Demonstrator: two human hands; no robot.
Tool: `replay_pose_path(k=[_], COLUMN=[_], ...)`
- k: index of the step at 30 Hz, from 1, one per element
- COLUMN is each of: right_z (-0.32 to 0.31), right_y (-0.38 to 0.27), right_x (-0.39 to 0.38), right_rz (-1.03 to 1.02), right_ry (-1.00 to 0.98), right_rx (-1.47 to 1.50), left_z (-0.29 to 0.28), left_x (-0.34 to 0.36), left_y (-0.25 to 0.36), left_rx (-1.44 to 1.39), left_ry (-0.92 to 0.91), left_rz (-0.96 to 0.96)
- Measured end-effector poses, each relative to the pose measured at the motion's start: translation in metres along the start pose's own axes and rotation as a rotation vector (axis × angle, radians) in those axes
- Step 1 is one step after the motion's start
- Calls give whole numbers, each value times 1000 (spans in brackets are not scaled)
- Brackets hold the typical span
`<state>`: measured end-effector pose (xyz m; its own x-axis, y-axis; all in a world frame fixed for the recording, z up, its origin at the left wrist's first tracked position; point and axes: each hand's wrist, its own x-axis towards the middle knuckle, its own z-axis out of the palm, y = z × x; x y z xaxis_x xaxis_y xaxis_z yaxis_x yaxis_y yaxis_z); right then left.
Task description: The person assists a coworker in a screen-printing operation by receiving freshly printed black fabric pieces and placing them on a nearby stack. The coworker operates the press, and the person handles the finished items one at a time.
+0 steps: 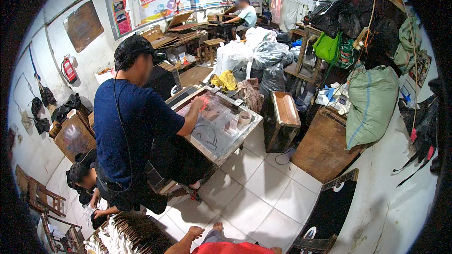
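Note:
My left hand (195,232) hangs low at the bottom of the head view, with its fingers loosely apart and nothing visible in it. It is beside my red shirt (230,248) and above the pale tiled floor. To its left stands a stack of thin boards with white cloth (115,237) hanging from them. My right hand does not show; only a sliver of skin appears at the lower edge. Ahead, a person in a navy shirt (134,127) leans over a framed printing screen (214,127), one hand on a reddish patch. A tape roll (244,118) rests on the screen.
A long black board (329,211) runs along the right wall. Beyond it are a brown panel (322,146), a wooden box (282,122) and a bulging green sack (372,106). Another person (87,178) crouches at left; a third (246,14) works at the back.

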<state>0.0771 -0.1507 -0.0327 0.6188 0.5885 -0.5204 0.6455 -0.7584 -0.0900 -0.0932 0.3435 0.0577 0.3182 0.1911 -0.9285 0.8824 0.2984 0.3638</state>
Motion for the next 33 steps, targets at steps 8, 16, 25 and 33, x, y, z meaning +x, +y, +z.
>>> replay_pose_path(k=[8,16,25,33], right_z=[24,-85,-147,-314], right_y=[32,6,-67,-260], right_x=[25,37,134,278], right_rz=[188,235,-191,126], right_ry=[-215,-147,-135,-139], right_rx=[67,448,1297,1561], left_z=[10,-14,-202,-268], left_x=[-19,-19,-14,-28], left_y=[-42,-43,62,135], left_rx=[-54,-282,-790,-1310], left_ry=[85,211,891,770], left_rz=[-192,-78,278,417])
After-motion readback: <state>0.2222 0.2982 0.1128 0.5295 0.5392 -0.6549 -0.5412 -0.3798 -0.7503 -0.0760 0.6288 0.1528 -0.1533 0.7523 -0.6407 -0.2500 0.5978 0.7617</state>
